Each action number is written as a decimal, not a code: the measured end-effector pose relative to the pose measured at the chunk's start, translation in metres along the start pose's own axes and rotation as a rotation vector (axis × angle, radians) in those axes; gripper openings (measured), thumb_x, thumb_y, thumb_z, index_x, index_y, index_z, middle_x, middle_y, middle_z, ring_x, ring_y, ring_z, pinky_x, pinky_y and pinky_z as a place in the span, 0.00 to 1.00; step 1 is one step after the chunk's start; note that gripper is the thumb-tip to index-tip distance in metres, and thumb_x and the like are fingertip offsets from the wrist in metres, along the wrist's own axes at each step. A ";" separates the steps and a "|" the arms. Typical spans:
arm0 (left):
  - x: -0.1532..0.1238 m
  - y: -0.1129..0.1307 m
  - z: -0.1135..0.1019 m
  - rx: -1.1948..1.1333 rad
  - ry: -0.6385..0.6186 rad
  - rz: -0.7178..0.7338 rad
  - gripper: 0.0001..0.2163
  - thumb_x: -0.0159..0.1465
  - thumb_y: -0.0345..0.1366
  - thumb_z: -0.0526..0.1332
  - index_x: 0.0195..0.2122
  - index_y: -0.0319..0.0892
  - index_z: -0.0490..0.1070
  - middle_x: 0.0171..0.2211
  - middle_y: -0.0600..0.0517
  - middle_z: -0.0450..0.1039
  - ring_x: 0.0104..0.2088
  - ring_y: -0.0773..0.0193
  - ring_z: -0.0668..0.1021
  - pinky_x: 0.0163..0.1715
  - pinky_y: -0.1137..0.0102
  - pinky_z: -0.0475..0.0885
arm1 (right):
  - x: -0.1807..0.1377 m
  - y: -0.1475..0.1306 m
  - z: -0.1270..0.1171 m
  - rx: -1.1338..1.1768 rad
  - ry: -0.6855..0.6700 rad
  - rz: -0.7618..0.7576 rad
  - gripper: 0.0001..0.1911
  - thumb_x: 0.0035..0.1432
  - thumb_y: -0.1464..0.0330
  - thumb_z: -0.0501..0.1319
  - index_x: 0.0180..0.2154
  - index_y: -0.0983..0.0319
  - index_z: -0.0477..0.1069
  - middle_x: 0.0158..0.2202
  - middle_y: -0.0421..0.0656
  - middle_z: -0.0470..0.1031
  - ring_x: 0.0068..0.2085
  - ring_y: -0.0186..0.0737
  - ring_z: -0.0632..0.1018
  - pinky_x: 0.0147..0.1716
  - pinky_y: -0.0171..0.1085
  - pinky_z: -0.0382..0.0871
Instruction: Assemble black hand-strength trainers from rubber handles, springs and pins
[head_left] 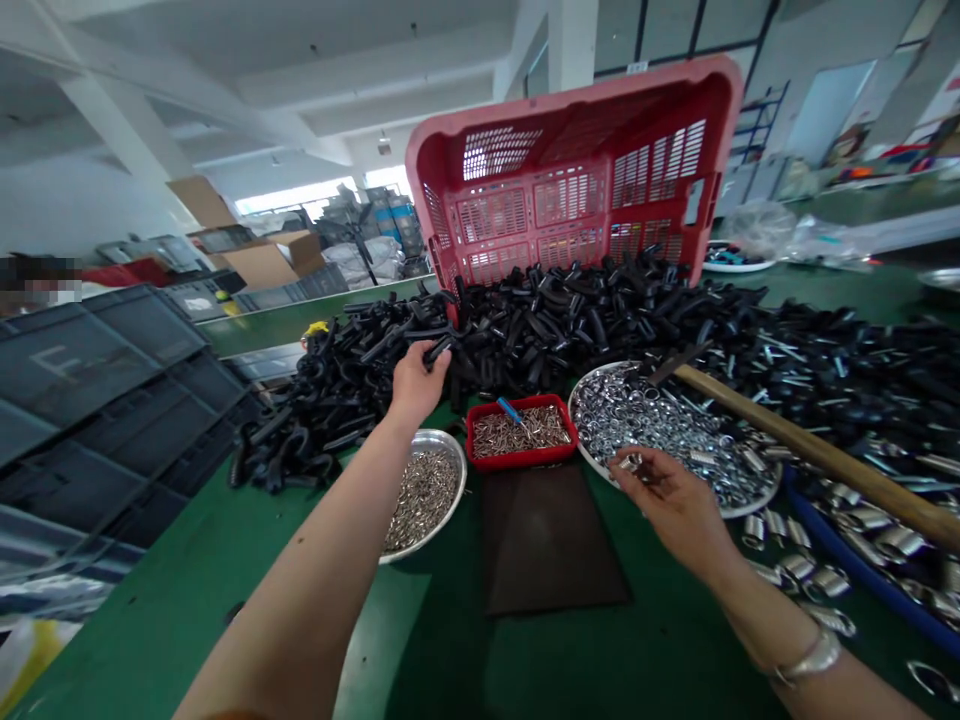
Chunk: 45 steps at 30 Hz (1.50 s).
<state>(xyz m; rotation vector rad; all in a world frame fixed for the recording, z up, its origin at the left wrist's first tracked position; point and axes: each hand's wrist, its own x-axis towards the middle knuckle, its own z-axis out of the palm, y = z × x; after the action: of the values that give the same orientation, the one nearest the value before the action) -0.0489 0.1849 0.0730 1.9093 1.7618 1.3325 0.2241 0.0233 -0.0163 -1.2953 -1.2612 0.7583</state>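
Note:
My left hand reaches to the near edge of the heap of black curved plastic handles, its fingers closed around one black handle. Over the near rim of a white plate of small shiny metal parts, my right hand is closed in a pinch. Between its thumb and fingertips shows a small metal spring, partly hidden. Between the hands stands a red tray of small pins, with a blue-handled tool lying on them. A dark flat mat lies in front of the tray.
A round metal bowl of small pins is beside my left forearm. Behind the heap, a red crate lies tipped on its side. A wooden-handled hammer slants across the right side, above loose springs. Grey bins stand left.

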 end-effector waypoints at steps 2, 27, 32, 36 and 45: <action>-0.034 0.013 0.000 -0.414 -0.133 -0.009 0.14 0.58 0.41 0.58 0.42 0.39 0.66 0.37 0.49 0.73 0.38 0.63 0.74 0.42 0.68 0.68 | 0.000 -0.009 0.002 0.031 0.023 0.024 0.18 0.46 0.57 0.63 0.37 0.61 0.69 0.30 0.43 0.73 0.30 0.37 0.73 0.30 0.37 0.71; -0.188 0.040 0.052 -1.669 -0.922 -1.277 0.20 0.63 0.49 0.46 0.28 0.36 0.61 0.21 0.56 0.54 0.14 0.79 0.58 0.10 0.86 0.52 | -0.001 -0.056 0.039 -0.160 -0.247 -0.123 0.12 0.48 0.60 0.61 0.34 0.60 0.70 0.29 0.41 0.73 0.30 0.36 0.72 0.29 0.34 0.66; -0.191 0.038 0.049 -1.516 -1.101 -1.057 0.23 0.60 0.55 0.46 0.25 0.37 0.62 0.17 0.58 0.52 0.13 0.77 0.56 0.09 0.82 0.51 | 0.008 -0.052 0.040 -0.118 -0.357 0.130 0.16 0.45 0.55 0.62 0.27 0.62 0.69 0.21 0.38 0.69 0.22 0.30 0.68 0.19 0.30 0.60; -0.191 0.035 0.047 -1.617 -1.210 -1.030 0.23 0.60 0.55 0.47 0.26 0.38 0.63 0.17 0.59 0.51 0.13 0.77 0.55 0.10 0.82 0.52 | 0.018 -0.045 0.035 -0.187 -0.468 0.240 0.20 0.47 0.51 0.58 0.26 0.63 0.68 0.20 0.38 0.69 0.20 0.30 0.68 0.16 0.29 0.57; -0.185 0.024 0.054 -2.058 -0.799 -1.282 0.14 0.62 0.45 0.50 0.30 0.37 0.62 0.20 0.58 0.52 0.17 0.77 0.60 0.14 0.83 0.56 | 0.093 -0.020 -0.026 -1.391 -0.323 -0.100 0.14 0.55 0.66 0.52 0.41 0.59 0.72 0.44 0.46 0.73 0.43 0.44 0.73 0.40 0.38 0.64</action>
<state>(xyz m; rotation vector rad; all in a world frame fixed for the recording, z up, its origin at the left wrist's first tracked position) 0.0307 0.0380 -0.0253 -0.1009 0.2113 0.7091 0.2649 0.1000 0.0295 -2.1822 -2.2394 -0.1325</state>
